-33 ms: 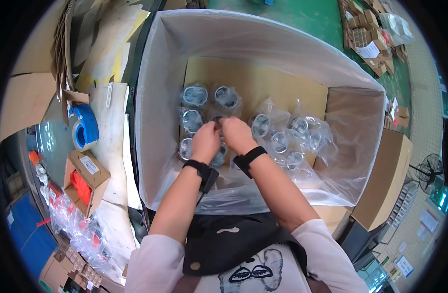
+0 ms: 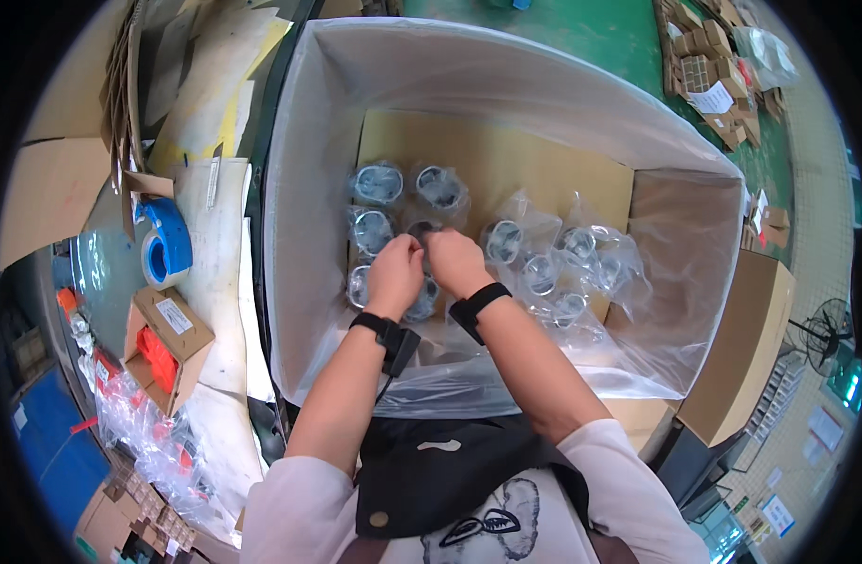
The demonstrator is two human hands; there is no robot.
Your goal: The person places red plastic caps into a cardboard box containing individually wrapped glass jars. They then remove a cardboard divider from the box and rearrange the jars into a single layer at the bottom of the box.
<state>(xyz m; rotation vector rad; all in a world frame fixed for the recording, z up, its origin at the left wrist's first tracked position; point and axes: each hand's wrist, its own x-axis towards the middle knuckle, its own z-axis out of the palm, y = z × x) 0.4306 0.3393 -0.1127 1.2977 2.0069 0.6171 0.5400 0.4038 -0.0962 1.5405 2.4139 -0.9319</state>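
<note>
Inside a large lined carton [image 2: 310, 141], several round, metal-rimmed parts stand in clear plastic bags. My left hand [image 2: 396, 274] and my right hand [image 2: 457, 261] meet over the left group, fingers closed in a pinch, thumbs almost touching. Just beyond the fingertips sits a dark round part [image 2: 423, 227], partly hidden by my hands; what exactly my fingers grip is too small to tell. Beside my left hand are a bagged part [image 2: 372, 231] and another bagged part [image 2: 359, 286]. Farther off stand two more, a left bagged part [image 2: 378, 184] and a right bagged part [image 2: 438, 187].
A looser cluster of bagged parts [image 2: 540, 274] stands in the carton's right half. Clear plastic film [image 2: 628, 369] lies along the near wall. On the left bench are a blue tape dispenser [image 2: 171, 237], a small open box [image 2: 174, 343] with red contents and crumpled plastic bags [image 2: 154, 428].
</note>
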